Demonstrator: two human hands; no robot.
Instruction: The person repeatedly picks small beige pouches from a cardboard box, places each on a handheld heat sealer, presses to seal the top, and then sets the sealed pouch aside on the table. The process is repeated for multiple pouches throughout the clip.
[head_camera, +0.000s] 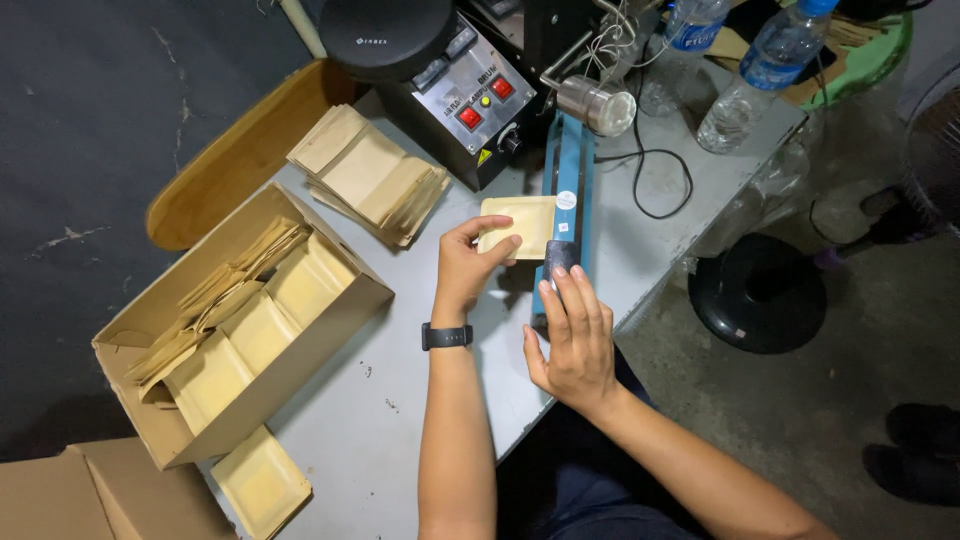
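My left hand (466, 262) grips a small tan paper pouch (522, 222) by its near edge and holds it against the blue impulse sealer (570, 175). The pouch's far edge lies under the sealer's arm. My right hand (574, 335) rests flat on the sealer's black handle (559, 256), fingers extended and pressed down on it. A black watch is on my left wrist.
A cardboard box (330, 310) of tan pouches sits at left, with a loose stack of pouches (370, 175) behind it and one pouch (262, 485) at the table's front edge. A black machine with red switches (470, 95), two water bottles (760, 70) and a black cable (660, 185) stand at the back.
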